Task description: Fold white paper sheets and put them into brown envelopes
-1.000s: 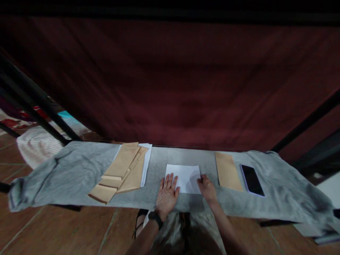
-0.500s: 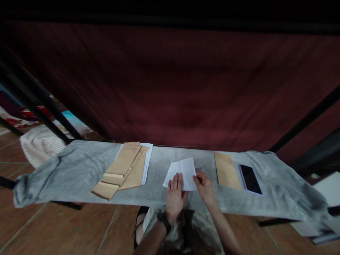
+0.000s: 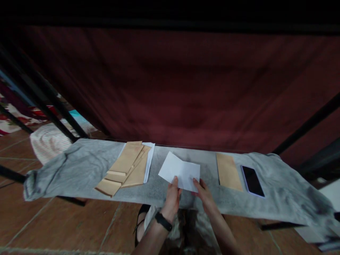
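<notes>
A white sheet of paper (image 3: 187,173), creased near its middle so that its two halves stand at an angle, is in both hands over the middle of the grey cloth (image 3: 82,163); whether its lower edge touches the cloth, I cannot tell. The left hand (image 3: 173,196) is closed lightly on the near edge close to the crease, its thumb on top and its other fingers mostly hidden beneath. The right hand (image 3: 205,195) pinches the near right corner, thumb over the paper, fingers curled around behind it and only partly visible. A black wristband (image 3: 163,222) circles the left wrist. To the right, apart from the paper, a single brown envelope (image 3: 228,171) lies flat, and just beyond it is a phone (image 3: 252,180) with a dark screen and a pale purple edge. To the left, several brown envelopes (image 3: 124,161) overlap in a slanted pile, resting partly on white sheets (image 3: 150,161) that show along their right side. Behind the cloth hangs a dark red curtain (image 3: 170,88), and below is a floor of brown tiles (image 3: 79,226) with pale joints
</notes>
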The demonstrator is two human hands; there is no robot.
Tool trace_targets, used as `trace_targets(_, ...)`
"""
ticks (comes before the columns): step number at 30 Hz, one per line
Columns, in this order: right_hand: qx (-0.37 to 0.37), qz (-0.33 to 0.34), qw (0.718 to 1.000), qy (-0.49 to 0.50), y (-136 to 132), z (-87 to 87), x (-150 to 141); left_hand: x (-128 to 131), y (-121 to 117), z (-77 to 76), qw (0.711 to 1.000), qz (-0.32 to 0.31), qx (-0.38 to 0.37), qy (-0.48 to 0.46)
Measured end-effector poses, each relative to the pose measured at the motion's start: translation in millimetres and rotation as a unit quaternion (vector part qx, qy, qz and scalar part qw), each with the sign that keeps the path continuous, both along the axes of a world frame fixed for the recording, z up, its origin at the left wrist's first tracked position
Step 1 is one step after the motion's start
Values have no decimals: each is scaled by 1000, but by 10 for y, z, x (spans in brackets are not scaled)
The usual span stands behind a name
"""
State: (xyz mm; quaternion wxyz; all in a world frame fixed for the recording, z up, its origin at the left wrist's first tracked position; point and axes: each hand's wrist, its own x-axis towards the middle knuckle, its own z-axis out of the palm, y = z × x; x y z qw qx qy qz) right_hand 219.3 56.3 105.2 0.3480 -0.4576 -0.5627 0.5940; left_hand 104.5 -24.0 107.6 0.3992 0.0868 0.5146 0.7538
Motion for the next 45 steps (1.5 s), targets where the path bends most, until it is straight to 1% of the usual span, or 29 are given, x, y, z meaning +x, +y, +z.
trace_targets(3, 18, 11, 1000, -20, 3, -143, -4, 28, -86, -100, 1000, 13, -5, 18)
trace_targets(5, 44, 0, 998, -49, 72, -197, 43, -73, -140, -155, 997, 39, -38, 63)
trace_targets(8, 71, -8, 994, -82, 186, -242, 141, -317, -216, -245, 981, 71, -100, 148)
trace_targets(10, 86, -12, 991, -101, 221, -271, 185, -443, -270, -315, 956, 67, -138, 249)
trace_targets(13, 146, -2, 976, -164, 212, -349, 195, -483, -372, -394, 889, 47, -179, 419)
trace_targets(15, 210, 8, 950, -232, 189, -422, 177, -437, -445, -397, 841, 33, -205, 500)
trace_targets(17, 262, 15, 920, -292, 165, -492, 156, -378, -500, -354, 786, 13, -244, 568)
trace_targets(19, 298, 20, 895, -331, 142, -539, 142, -334, -515, -293, 725, -7, -287, 626)
trace_targets(21, 324, 22, 876, -357, 124, -553, 139, -310, -476, -254, 667, -26, -312, 676)
trace_targets(22, 333, 18, 868, -368, 117, -549, 142, -304, -438, -252, 644, -37, -312, 697)
trace_targets(24, 347, 6, 851, -395, 110, -525, 151, -297, -340, -289, 610, -71, -293, 733)
trace_targets(27, 374, -12, 824, -426, 113, -478, 132, -292, -206, -402, 574, -121, -274, 762)
trace_targets(30, 411, 14, 816, -406, 114, -455, 10, -295, -154, -490, 553, -134, -285, 771)
trace_targets(32, 432, 59, 810, -391, 107, -458, -124, -305, -161, -513, 547, -138, -288, 774)
trace_targets(34, 439, 104, 798, -399, 95, -472, -258, -322, -181, -522, 546, -143, -288, 774)
trace_targets(36, 433, 128, 785, -423, 79, -494, -357, -340, -196, -531, 550, -147, -287, 770)
trace_targets(39, 426, 139, 772, -450, 59, -525, -409, -350, -163, -540, 567, -141, -296, 756)
trace_targets(42, 425, 140, 767, -460, 45, -549, -393, -338, -25, -520, 583, -129, -294, 746)
trace_targets(45, 442, 138, 758, -459, 41, -577, -371, -349, 172, -487, 587, -145, -274, 748)
